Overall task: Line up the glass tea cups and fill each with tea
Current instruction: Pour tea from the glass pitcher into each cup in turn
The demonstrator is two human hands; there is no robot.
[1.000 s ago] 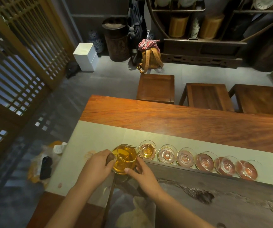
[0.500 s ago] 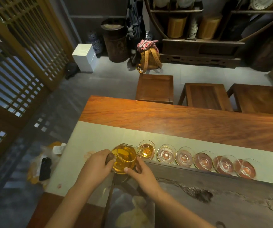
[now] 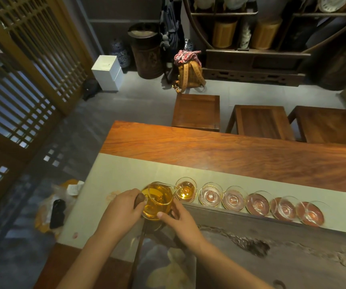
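Note:
Several glass tea cups stand in a row on the pale table runner [image 3: 122, 176]. The leftmost cup [image 3: 185, 189] holds amber tea. The cup beside it [image 3: 210, 195] and the far right cup [image 3: 311, 213] look empty. A glass pitcher [image 3: 156, 200] of amber tea is tilted with its spout over the leftmost cup. My left hand [image 3: 122, 211] grips the pitcher's dark wooden handle. My right hand [image 3: 180, 220] steadies the pitcher's near side with thumb and fingers.
The wooden table [image 3: 230, 151] stretches right. A dark stone tea tray [image 3: 282, 247] lies just below the cups. Three wooden stools [image 3: 196, 111] stand beyond the table. A thin dark stick [image 3: 136, 257] lies under my hands. Bags sit on the floor at left [image 3: 57, 207].
The tea level in the leftmost cup has risen slightly. Both hands and the pitcher stay almost in the same place.

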